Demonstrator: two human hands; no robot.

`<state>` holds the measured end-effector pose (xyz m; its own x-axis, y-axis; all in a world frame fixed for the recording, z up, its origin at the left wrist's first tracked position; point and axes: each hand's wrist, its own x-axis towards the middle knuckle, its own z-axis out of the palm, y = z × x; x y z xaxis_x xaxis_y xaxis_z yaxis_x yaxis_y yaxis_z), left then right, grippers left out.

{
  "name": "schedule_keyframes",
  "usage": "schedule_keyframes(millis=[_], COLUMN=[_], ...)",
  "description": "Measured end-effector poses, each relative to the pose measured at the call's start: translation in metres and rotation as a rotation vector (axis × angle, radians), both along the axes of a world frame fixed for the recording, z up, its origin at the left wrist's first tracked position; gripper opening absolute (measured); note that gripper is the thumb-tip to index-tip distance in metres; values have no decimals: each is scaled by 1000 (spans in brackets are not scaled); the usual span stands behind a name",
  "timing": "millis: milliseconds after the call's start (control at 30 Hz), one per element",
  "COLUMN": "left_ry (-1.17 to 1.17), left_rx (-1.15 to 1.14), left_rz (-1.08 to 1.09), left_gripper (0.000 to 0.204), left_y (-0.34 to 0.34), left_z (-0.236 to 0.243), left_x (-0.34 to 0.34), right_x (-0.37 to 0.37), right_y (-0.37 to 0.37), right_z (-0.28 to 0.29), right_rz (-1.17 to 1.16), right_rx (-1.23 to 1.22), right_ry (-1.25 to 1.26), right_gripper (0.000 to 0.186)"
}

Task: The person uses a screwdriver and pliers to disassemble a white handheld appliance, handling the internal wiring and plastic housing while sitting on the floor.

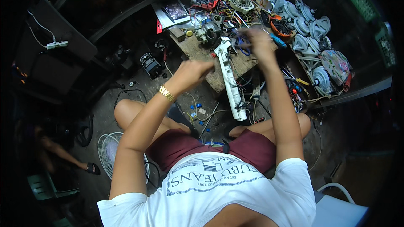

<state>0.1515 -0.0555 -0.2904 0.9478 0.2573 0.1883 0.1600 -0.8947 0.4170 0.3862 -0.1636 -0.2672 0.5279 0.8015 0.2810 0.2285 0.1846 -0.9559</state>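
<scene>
A long white plastic housing, likely part of an appliance, leans at the front of the cluttered wooden bench, its upper end on the top and its lower end hanging over the edge. My left hand is closed just left of it; what its fingers hold, if anything, is hidden. My right hand is raised over the bench beside blue-handled scissors or pliers, too blurred to show whether it grips them.
Motor parts, wires and small blue pieces lie on the floor. White fan parts and tools crowd the right. A white fan is by my left arm. Another person's leg shows at lower left; a dark board stands left.
</scene>
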Motion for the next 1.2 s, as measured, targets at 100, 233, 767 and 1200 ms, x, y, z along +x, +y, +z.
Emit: schedule_keyframes(millis=[100,233,767,1200], left_ry=[-3,-176,-64,15], left_rx=[-3,14,-54,-436], left_rz=[158,193,72,158], left_gripper=[18,27,15,24], left_y=[5,19,0,29], left_z=[56,49,34,-85], left_x=[21,15,4,-60], right_x=[-56,-33,-31,99], right_y=[8,-8,0,-44], right_z=[6,7,11,15], right_rz=[347,580,258,2], right_rx=[-286,-602,-179,337], right_ry=[213,216,-30,1050], right_gripper=[34,31,49,21])
